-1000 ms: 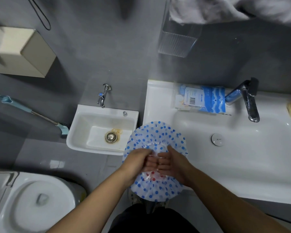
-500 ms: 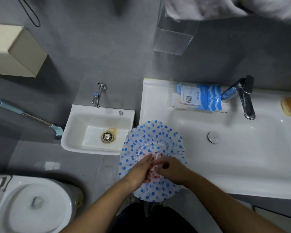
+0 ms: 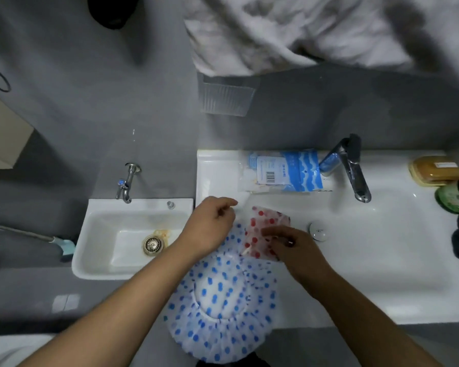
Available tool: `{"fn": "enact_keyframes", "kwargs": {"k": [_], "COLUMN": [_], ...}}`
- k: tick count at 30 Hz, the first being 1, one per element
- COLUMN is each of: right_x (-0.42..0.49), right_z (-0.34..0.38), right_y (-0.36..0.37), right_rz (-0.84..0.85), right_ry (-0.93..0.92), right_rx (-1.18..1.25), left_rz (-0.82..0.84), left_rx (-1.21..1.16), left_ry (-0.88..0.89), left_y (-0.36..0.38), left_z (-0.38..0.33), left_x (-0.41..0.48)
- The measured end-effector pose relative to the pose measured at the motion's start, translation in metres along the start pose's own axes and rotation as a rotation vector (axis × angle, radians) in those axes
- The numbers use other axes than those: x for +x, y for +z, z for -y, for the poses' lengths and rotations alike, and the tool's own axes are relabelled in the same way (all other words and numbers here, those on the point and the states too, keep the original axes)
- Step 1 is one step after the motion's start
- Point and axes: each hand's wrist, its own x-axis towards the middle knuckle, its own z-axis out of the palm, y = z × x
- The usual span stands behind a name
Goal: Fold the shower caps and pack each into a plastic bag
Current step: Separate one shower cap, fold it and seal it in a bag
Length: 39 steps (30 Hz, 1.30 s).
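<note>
A white shower cap with blue dots (image 3: 223, 300) lies spread open over the front left corner of the big washbasin (image 3: 382, 260). Above it lies a folded cap with red dots (image 3: 265, 226). My right hand (image 3: 292, 247) pinches the red-dotted cap at its lower right side. My left hand (image 3: 212, 223) hovers left of it with fingers curled, pinching what looks like a thin clear bag edge. A blue and white packet of plastic bags (image 3: 286, 172) rests on the basin's back ledge.
A chrome tap (image 3: 355, 170) and drain plug (image 3: 317, 230) sit right of my hands. Soap in a dish (image 3: 435, 170) and a green bottle (image 3: 456, 197) stand far right. A small low sink (image 3: 133, 234) is on the left, towels (image 3: 302, 35) hang above.
Both hands have left the middle of the blue-dotted cap and moved up toward the basin. A folded red-dotted cap now shows in my right hand. The camera has tilted.
</note>
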Motion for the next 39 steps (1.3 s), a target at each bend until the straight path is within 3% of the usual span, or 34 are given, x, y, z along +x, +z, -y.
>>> {"fn": "enact_keyframes", "kwargs": {"k": [2,6,12,17,24,27,31,34,39], "right_x": [0.018,0.047,0.064,0.067,0.055,0.040,0.016,0.004,-0.018], "right_z": [-0.002,-0.003,-0.003,0.005,0.049,0.084,0.130,0.148,0.160], "right_y": [-0.017,-0.045,-0.067,-0.074,-0.089,-0.089,-0.085,-0.082,-0.071], "right_rz": [-0.089,-0.188,-0.169,-0.161,-0.200,-0.164,-0.213,-0.173,-0.089], "right_ry": [-0.003,-0.031,-0.080,-0.118,-0.456,-0.614,-0.855,-0.926,-0.953], "right_rx": [-0.009,-0.072,-0.069,-0.030,-0.136,-0.111,-0.178,-0.239,-0.276], "left_rz": [0.092,0.191,0.104,-0.139,-0.347,-0.232,0.042,0.176,0.230], "left_rx": [0.194,0.422,0.510,0.313,-0.367,-0.477,-0.544,-0.523,-0.405], "left_ry": [0.016,-0.155,-0.276,-0.195,0.011,0.077,0.050,0.008,-0.030], "left_y": [0.021,0.057,0.076,0.070,0.043,0.024,-0.013,-0.041,-0.071], "left_z": [-0.004,-0.008,-0.001,0.000,-0.054,-0.084,-0.118,-0.133,-0.139], "left_x": [0.037,0.088,0.123,0.117,0.077,0.056,0.029,0.009,-0.020]}}
